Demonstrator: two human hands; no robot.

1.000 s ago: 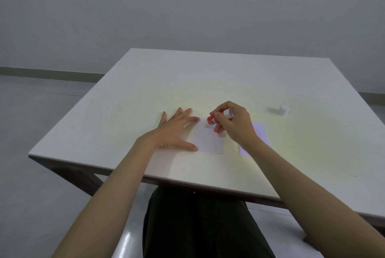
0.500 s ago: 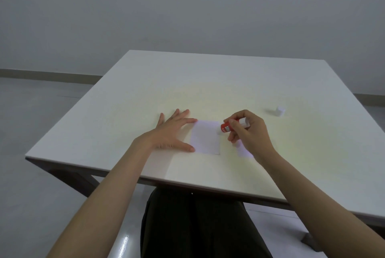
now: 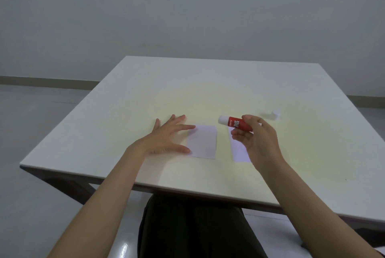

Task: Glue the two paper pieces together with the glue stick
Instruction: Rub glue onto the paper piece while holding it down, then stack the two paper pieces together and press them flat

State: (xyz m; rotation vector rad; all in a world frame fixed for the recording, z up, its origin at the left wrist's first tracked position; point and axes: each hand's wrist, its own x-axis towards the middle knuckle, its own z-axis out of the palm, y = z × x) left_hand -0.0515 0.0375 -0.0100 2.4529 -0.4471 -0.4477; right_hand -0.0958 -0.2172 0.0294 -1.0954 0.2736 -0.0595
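The right hand (image 3: 258,141) grips the glue stick (image 3: 235,123) above the right paper (image 3: 239,149), its long axis lying sideways, white end pointing left toward the left paper (image 3: 203,142). The left hand (image 3: 166,138), open flat, pins that paper's left edge.

Glue stick (image 3: 236,123) red w/ white end; papers (image 3: 203,141) white; table (image 3: 208,95) cream.
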